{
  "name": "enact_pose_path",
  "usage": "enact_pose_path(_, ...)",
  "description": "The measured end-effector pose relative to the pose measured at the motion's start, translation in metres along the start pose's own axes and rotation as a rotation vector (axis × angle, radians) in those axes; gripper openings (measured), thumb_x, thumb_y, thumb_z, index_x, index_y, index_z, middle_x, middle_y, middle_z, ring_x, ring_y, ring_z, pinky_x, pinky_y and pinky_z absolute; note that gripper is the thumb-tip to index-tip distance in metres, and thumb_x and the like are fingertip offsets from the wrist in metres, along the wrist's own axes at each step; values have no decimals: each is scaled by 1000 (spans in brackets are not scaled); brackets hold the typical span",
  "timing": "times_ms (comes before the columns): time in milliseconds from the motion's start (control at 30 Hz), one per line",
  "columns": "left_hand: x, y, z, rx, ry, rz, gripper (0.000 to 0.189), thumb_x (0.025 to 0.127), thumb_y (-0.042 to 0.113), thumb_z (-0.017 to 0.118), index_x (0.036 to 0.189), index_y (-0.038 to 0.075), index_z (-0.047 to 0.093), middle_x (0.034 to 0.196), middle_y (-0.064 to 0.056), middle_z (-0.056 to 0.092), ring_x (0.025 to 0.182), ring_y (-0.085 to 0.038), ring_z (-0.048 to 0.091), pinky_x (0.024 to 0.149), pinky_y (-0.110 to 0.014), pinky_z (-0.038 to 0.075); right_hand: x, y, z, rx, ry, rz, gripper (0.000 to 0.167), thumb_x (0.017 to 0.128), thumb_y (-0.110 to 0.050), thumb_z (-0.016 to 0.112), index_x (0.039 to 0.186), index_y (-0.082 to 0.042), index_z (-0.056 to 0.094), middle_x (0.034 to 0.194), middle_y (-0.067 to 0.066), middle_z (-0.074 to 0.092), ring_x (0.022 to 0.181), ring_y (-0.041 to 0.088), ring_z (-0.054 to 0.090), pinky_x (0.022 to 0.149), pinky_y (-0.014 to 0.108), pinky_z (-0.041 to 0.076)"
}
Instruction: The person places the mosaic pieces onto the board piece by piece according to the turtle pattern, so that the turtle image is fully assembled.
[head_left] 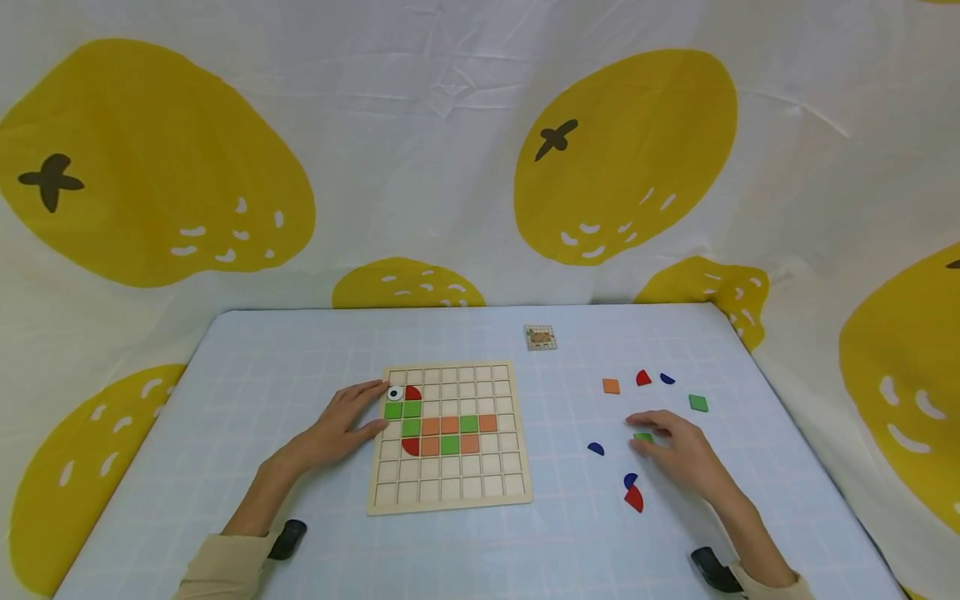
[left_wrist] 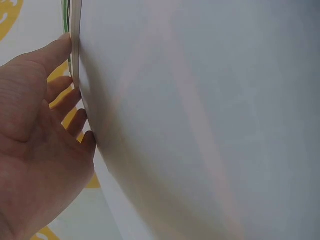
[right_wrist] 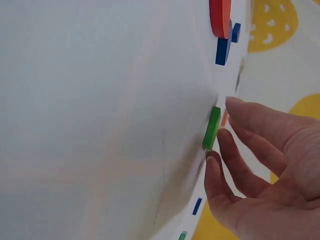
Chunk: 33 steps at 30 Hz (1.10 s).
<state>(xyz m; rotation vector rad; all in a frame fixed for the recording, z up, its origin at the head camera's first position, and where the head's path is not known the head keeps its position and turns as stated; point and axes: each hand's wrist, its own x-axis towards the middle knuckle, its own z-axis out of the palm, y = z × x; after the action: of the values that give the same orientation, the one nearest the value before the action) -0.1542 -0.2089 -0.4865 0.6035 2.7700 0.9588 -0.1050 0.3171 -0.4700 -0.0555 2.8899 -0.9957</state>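
A square wooden grid board (head_left: 450, 507) lies on the table. Colored tiles in its cells form a winding figure: a white eye tile (head_left: 395, 393), red rounded pieces (head_left: 410, 447), green squares (head_left: 450, 445) and orange squares (head_left: 430, 447). My left hand (head_left: 341, 425) rests at the board's left edge, thumb and fingertips against its side. Over the loose pieces on the right, my right hand (head_left: 678, 454) has its thumb and fingers spread around a green square tile (head_left: 642, 437). The right wrist view shows this tile (right_wrist: 212, 128) flat on the table, fingertips just beside it.
Around my right hand lie an orange square (head_left: 611, 386), red pieces (head_left: 633, 499), blue half-rounds (head_left: 596, 448) and another green square (head_left: 698, 403). A small picture card (head_left: 541, 337) lies behind the board. A fruit-patterned cloth (head_left: 450, 167) hangs behind the table.
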Motion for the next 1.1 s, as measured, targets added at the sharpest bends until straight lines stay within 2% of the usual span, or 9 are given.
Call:
enact_pose_path(100,0,0,0,2,-3,2,64,103,29,66,157,5,40,160,-20,37,146,-45,27,114,-69,28,-3,3,-2,-5,-15,20,36,93,-15,78,127,-8,69,127,14,68,116,34,60,97,53,54)
enact_pose_path(300,-1,-2,0,5,-1,9,65,103,30,65,157,5,40,160,-21,37,145,-45,27,114,-69,28,-6,5,-5,9,-35,31,36,91,-11,79,125,-5,69,121,13,69,105,28,64,87,36,59)
enact_pose_path(500,1,-4,1,4,-5,-3,66,103,32,64,158,7,38,161,-20,35,146,-44,26,114,-69,27,-6,3,-6,20,-39,11,32,90,-9,79,120,-4,70,116,11,70,103,29,65,87,39,60)
enact_pose_path(733,1,-6,3,5,-4,3,66,103,32,65,158,7,39,160,-20,36,146,-45,26,113,-70,28,-2,1,-8,10,-39,-43,25,89,-10,81,112,-7,74,107,5,72,95,22,65,79,18,54)
enact_pose_path(933,1,-6,2,4,-9,0,66,103,32,65,158,7,39,161,-19,36,147,-44,26,115,-68,27,5,-4,-9,22,-31,-103,17,90,-11,80,107,-11,76,100,-2,71,90,16,63,79,18,55)
enact_pose_path(1100,1,-5,2,5,-9,5,65,103,33,64,158,7,39,161,-19,36,147,-44,26,115,-68,27,11,-12,-3,67,-6,-142,17,91,-11,80,107,-8,74,98,-1,71,90,18,64,80,17,55)
